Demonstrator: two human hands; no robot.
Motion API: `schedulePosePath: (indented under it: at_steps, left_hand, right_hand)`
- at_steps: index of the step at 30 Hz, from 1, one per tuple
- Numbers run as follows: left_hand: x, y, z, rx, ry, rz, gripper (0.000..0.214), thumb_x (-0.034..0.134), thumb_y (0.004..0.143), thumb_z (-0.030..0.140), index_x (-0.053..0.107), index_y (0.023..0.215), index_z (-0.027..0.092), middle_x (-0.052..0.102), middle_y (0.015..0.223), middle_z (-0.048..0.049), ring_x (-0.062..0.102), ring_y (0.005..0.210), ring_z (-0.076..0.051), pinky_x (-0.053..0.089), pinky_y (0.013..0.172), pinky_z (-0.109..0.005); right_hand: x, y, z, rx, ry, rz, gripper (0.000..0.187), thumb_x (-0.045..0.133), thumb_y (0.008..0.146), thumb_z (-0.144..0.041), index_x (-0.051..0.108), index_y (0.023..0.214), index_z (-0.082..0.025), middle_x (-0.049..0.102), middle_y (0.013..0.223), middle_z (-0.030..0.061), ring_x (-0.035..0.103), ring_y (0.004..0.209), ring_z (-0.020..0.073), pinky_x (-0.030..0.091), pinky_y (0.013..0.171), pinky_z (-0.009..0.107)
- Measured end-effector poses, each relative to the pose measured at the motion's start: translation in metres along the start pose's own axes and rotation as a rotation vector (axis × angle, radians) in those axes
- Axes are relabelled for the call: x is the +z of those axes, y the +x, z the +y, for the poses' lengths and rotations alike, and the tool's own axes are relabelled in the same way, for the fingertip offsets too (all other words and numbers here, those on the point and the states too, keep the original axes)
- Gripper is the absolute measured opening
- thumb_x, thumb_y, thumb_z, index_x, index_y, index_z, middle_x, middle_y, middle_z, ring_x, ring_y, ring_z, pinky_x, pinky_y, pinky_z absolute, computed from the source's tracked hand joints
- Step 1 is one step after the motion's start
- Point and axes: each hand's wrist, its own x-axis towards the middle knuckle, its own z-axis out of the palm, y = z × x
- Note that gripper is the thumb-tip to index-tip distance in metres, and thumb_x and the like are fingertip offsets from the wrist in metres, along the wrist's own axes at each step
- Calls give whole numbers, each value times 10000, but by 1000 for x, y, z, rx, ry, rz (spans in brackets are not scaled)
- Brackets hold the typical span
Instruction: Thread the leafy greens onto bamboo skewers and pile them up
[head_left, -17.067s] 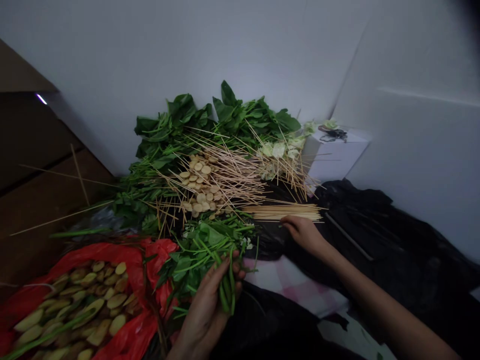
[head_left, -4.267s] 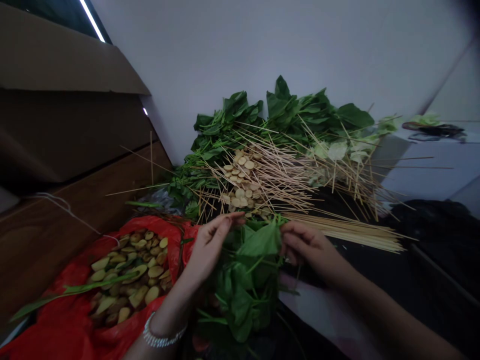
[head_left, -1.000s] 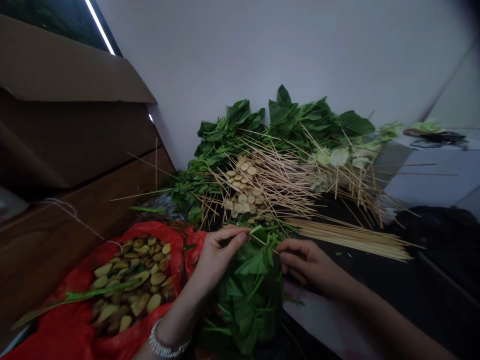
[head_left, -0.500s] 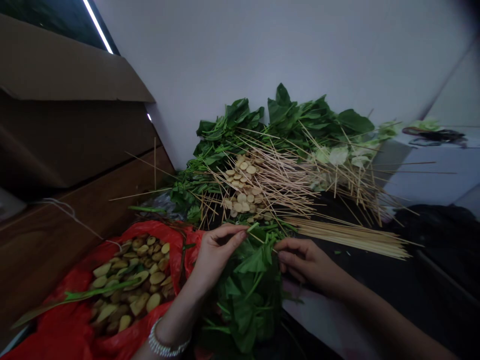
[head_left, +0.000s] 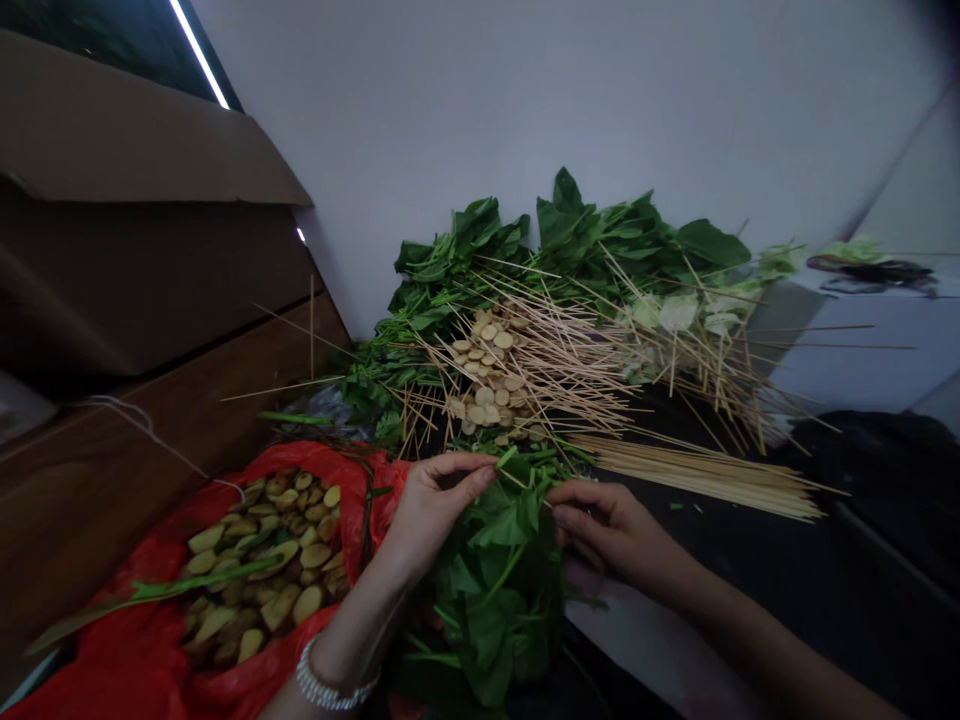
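2 hands at bottom centre of the frame, both on the spinach bunch [head_left: 491, 600], which lay between them, leaves hanging toward the bottom edge. Left hand [head_left: 431, 510]: fingers curled, fingertips [head_left: 480, 470] at the stems on top of the bunch; a bracelet [head_left: 334, 680] sat on that wrist. Right hand [head_left: 607, 530]: fingers half curled against the leaves at the bunch's right side. Could not tell whether either hand was pinching a stem. Just above the bunch, a loose pile of wooden skewers [head_left: 570, 390] lay over more greens [head_left: 600, 240], round slices [head_left: 487, 370] among them. Skewer bundle [head_left: 697, 480] lay right of the hands. Red plastic bag [head_left: 150, 600] at lower left held sliced pieces [head_left: 262, 570].
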Motion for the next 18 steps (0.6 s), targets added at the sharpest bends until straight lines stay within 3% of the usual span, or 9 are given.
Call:
schedulePosePath:
  at_steps: [7, 18]
  left_hand:
    - [-1, -1, 3, -59, -20, -66, 215, 836, 644, 340, 792, 792, 191, 761, 747, -28, 617, 628, -106, 463, 602, -182]
    - [5, -3, 2, 53, 115, -211, 143, 774, 712, 290, 779, 790, 170, 764, 834, -55, 667, 772, -167, 502, 719, -234]
  right_hand:
    - [3, -2, -1, -49, -78, 36, 291, 634, 833, -429, 657, 870, -142, 599, 625, -8, 361, 397, 36, 259, 380, 177]
    - [5, -2, -5, -68, -156, 33, 257, 598, 864, -404, 647, 867, -152, 598, 643, -9, 381, 416, 48, 282, 388, 182]
